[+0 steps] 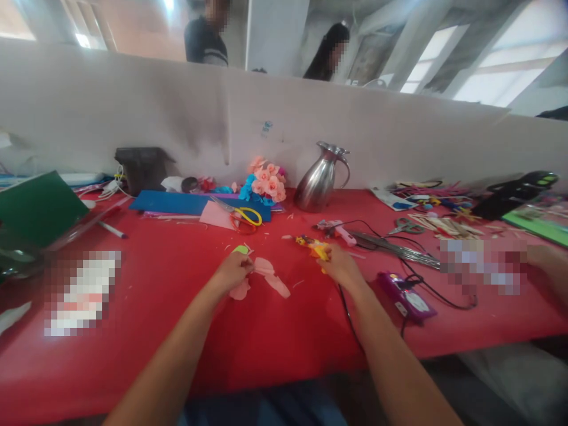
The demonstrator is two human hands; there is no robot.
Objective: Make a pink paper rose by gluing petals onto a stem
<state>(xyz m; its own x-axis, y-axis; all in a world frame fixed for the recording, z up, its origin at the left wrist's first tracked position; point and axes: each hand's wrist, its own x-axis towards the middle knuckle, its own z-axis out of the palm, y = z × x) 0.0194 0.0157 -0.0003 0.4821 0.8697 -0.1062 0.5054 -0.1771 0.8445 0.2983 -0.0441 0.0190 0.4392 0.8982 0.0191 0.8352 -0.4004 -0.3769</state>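
Observation:
My left hand [234, 273] is low over the table, its fingers pinched together at the edge of a pink paper petal [264, 266]. More pink petals, one on the right [278, 286] and one under the hand [240, 290], lie close by. A light green paper piece [241, 249] shows just behind my knuckles. My right hand [341, 264] is closed on a yellow paper piece [318, 251], partly hidden by the fingers. Small yellow and dark bits [303, 239] adjoin its far end. Beyond that hand lies a pink glue gun [345, 235].
Yellow-handled scissors [248, 216] rest on pink and blue sheets [177, 203]. Behind stand a paper flower bunch [268, 182] and a steel jug [316, 180]. To the right are wires [399, 251], a purple power strip [407, 296] with cords, and another person's arm [548, 263].

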